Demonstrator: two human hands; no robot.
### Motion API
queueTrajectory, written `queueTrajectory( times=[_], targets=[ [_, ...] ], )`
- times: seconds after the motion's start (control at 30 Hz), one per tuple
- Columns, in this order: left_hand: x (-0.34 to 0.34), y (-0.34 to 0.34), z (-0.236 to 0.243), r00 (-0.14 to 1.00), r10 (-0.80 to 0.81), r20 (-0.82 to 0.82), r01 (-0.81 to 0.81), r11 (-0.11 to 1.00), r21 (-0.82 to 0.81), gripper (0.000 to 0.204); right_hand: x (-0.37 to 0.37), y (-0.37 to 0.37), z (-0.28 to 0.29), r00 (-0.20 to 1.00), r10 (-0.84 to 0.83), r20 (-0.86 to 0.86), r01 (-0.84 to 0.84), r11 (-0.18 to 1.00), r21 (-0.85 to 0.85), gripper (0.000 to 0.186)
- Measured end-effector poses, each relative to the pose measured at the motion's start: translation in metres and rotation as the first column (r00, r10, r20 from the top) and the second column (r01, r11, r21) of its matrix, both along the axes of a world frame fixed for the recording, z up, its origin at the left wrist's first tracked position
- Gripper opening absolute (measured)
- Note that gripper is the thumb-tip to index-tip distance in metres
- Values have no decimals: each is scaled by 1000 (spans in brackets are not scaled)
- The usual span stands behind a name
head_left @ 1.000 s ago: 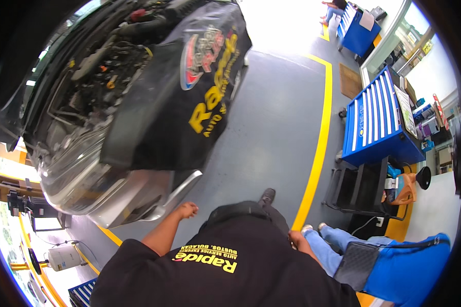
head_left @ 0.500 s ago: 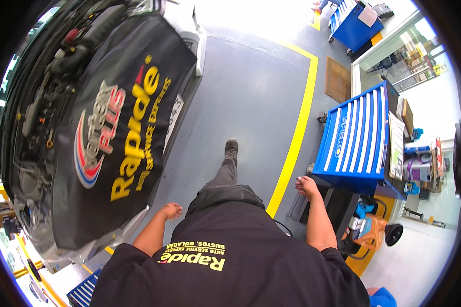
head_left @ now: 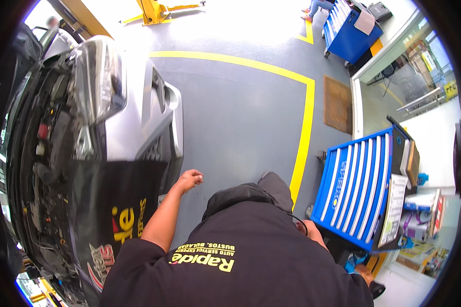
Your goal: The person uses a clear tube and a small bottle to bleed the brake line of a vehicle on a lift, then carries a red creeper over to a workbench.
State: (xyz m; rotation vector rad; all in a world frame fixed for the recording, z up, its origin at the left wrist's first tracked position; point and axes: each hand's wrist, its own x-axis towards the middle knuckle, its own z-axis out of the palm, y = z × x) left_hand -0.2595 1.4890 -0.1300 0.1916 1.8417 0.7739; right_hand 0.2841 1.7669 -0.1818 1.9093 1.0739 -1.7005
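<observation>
My left hand (head_left: pixel 190 179) hangs in front of me over the grey floor, its fingers loosely curled together with nothing in them. It is beside the front of a silver car (head_left: pixel 133 123) whose hood is raised, and does not touch it. A black fender cover (head_left: pixel 153 179) with yellow lettering drapes over the car's front edge. Low at my right side is my right hand (head_left: pixel 308 230), partly hidden by my black shirt and a dark cable (head_left: pixel 301 221); its fingers do not show clearly. The nearest thing to it is a blue tool cabinet (head_left: pixel 351 187).
A yellow floor line (head_left: pixel 305 133) runs ahead and turns left. A brown mat (head_left: pixel 338 104) lies by the glass door. Farther off stand another blue tool cabinet (head_left: pixel 351 36) and a yellow lift post (head_left: pixel 151 11). Someone's legs (head_left: pixel 316 7) show at the top.
I have walked forward, and the car's silver corner and headlight have come into view. My left hand has swung forward; my right hand has swung back to my side.
</observation>
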Motion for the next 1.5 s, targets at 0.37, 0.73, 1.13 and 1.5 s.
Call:
queueTrajectory(
  times=[0.37, 0.73, 1.13, 1.5],
  targets=[
    [-68, 112, -73, 980, -109, -167, 66, 968, -243, 37, -249, 348, 41, 884, 457, -104, -411, 863, 294, 19],
    [-133, 274, -87, 820, 556, 131, -532, 827, -182, 22, -606, 661, 49, 853, 488, -188, -389, 832, 396, 31],
    [-611, 568, 99, 646, 702, 299, -703, 395, 591, 74, -776, 743, -3, 858, 508, -68, -509, 861, 5, 36],
    [-897, 742, 387, 876, 480, 46, -177, 233, 956, 93, -1033, 900, -24, 799, 597, -70, -600, 800, -31, 34]
  ],
)
